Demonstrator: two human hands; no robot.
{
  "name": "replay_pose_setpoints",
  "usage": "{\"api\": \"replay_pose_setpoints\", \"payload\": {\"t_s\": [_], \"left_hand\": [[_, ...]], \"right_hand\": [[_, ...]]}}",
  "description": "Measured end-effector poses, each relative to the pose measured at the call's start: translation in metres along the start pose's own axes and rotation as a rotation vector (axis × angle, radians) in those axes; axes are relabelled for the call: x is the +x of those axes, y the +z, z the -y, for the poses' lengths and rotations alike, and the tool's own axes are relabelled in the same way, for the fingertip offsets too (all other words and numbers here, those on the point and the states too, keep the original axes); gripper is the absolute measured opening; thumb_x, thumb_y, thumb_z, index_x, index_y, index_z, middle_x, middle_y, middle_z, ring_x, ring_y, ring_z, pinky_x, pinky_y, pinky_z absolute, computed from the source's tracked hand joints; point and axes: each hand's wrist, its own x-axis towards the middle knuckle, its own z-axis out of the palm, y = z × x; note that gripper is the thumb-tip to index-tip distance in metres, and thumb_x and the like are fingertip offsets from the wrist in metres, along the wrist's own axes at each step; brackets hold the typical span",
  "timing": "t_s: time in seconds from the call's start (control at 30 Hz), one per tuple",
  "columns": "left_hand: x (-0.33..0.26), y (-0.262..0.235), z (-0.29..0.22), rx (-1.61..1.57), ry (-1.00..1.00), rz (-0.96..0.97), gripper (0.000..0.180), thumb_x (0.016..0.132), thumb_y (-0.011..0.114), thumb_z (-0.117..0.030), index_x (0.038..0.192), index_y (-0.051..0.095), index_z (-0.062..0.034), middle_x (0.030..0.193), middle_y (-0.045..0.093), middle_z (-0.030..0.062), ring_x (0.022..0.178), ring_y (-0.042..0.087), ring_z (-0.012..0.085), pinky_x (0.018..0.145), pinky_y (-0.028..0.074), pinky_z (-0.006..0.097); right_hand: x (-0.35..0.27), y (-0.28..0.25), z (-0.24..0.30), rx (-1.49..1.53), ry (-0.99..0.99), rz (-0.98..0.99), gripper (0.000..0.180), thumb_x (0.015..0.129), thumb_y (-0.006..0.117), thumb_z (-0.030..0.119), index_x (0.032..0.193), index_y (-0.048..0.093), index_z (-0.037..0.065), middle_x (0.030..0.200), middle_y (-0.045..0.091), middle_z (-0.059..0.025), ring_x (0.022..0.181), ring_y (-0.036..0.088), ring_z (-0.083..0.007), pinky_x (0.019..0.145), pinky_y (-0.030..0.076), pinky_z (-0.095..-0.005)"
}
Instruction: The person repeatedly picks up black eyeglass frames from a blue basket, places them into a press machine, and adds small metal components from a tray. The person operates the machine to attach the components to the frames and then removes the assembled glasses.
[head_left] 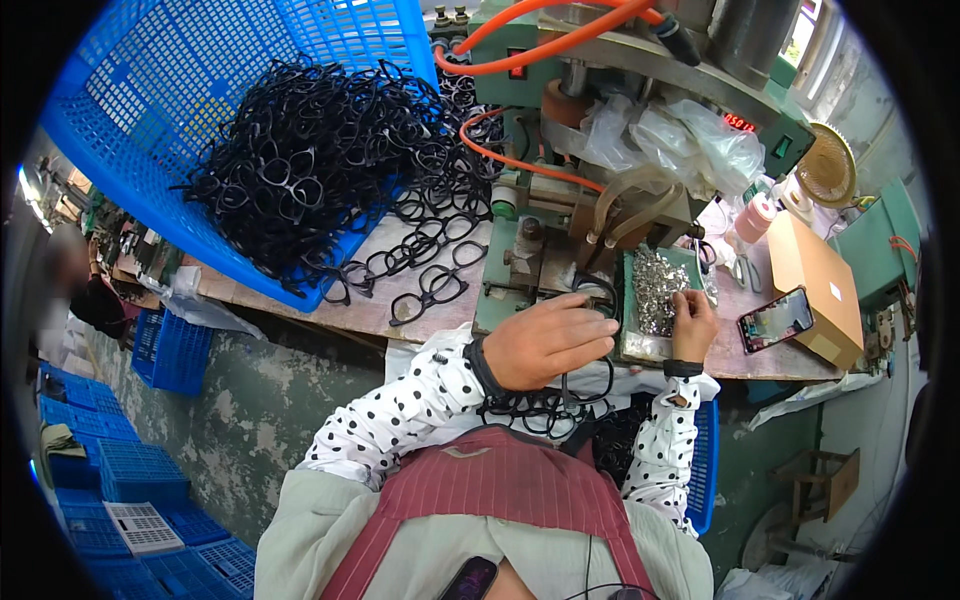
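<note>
Head view, looking down over your chest to a cluttered counter (400, 312). Your left hand (545, 340) rests at the counter's near edge, just in front of a green machine (530, 215). Its fingers are curled shut around a black glasses frame (598, 292), pressing it against the machine's base. The frame lies crosswise, its long axis running left to right, and most of it is hidden under your fingers. A bunch of further black frames (540, 408) hangs near your left wrist, below the counter edge.

Your right hand (693, 322) is just to the right, its fingertips pinched together at the near corner of a shallow green tray (632, 345). The tray holds a heap of small metal parts (658, 288). Whether a part is already between the fingertips is too small to tell.

The relation that matters: the held frame sits between your two hands, touching the left one, and the tray lies just to its right, so the right hand is the nearer one to the metal parts.

To the left, a blue basket (130, 150) tilts on the counter, spilling a large pile of black frames (320, 160). At far right lie a phone (775, 320) and a cardboard box (815, 285).
</note>
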Motion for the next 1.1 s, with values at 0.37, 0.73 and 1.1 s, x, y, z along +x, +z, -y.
{"api": "replay_pose_setpoints", "payload": {"t_s": [0.37,0.73,1.1], "left_hand": [[-0.141,-0.010,0.066,0.770,-1.333,0.144,0.026,0.088,0.063,-0.035,0.095,0.058,-0.0108,0.070,0.066,0.0141,0.065,0.065,0.0380,0.056,0.050,0.047],[-0.108,-0.064,0.072,0.516,-1.047,-0.489,0.017,0.098,0.048,-0.020,0.103,0.054,-0.0049,0.078,0.062,0.0117,0.070,0.063,0.0248,0.061,0.047,0.038],[-0.009,-0.046,0.004,0.127,-0.810,-0.820,0.019,0.098,0.053,-0.017,0.111,0.055,-0.0024,0.083,0.062,0.0055,0.073,0.055,0.0126,0.065,0.044,0.025]], "right_hand": [[-0.012,0.006,-0.003,-0.108,-0.125,-0.140,0.008,0.087,0.063,0.009,0.094,0.066,0.007,0.085,0.068,-0.0123,0.079,0.063,-0.0316,0.071,0.050,-0.0402],[-0.009,0.009,0.026,0.195,0.049,-0.036,0.014,0.082,0.068,0.006,0.095,0.073,0.005,0.082,0.069,-0.0049,0.066,0.058,-0.0127,0.064,0.047,-0.0269],[-0.030,0.008,0.155,0.596,0.048,0.198,0.022,0.077,0.071,0.002,0.099,0.072,0.000,0.086,0.069,-0.0050,0.065,0.052,-0.0056,0.059,0.042,-0.0201]]}}
